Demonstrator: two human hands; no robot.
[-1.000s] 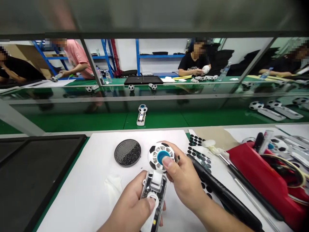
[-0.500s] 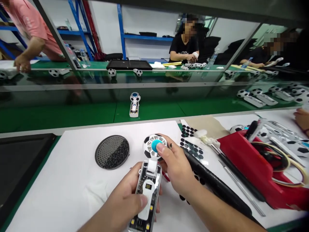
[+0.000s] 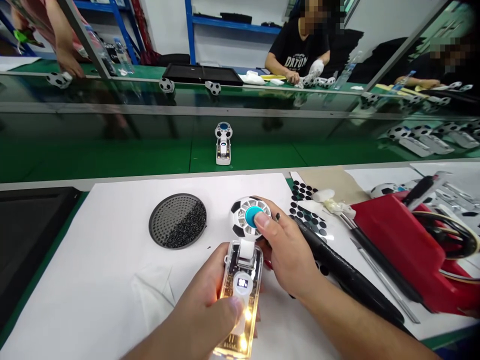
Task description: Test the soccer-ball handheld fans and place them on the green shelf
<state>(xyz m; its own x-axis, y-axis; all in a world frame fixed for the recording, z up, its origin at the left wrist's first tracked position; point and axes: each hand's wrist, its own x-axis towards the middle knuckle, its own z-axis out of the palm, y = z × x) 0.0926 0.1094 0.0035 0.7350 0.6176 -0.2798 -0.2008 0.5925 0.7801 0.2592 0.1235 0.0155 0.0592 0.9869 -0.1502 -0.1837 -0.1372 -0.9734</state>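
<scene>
A handheld fan (image 3: pixel 244 280) with a football-patterned head (image 3: pixel 240 227) and a clear handle is in both my hands. My left hand (image 3: pixel 210 300) is wrapped round the handle, its thumb over the white button strip. Lights glow inside the handle and the small display is lit. My right hand (image 3: pixel 285 245) grips the fan head from the right, its thumb on the blue centre disc (image 3: pixel 254 216). Left of the head lies a round dark tray (image 3: pixel 159 220) with small black bits in it. Right of my right hand are a sheet of black dots (image 3: pixel 302 192) and a long black-handled tool (image 3: pixel 330 260).
A red holder (image 3: pixel 390 240) with tools and tape rolls stands at right. Another handheld fan (image 3: pixel 223 150) is on the green belt (image 3: pixel 157 155) ahead. A black tray (image 3: pixel 30 235) lies at left. Across the belt a person (image 3: pixel 300 50) handles white parts.
The handle's lights have come on and its display has brightened. The view has shifted, with the fan still in both hands. Across the belt, the person in pink has moved an arm.
</scene>
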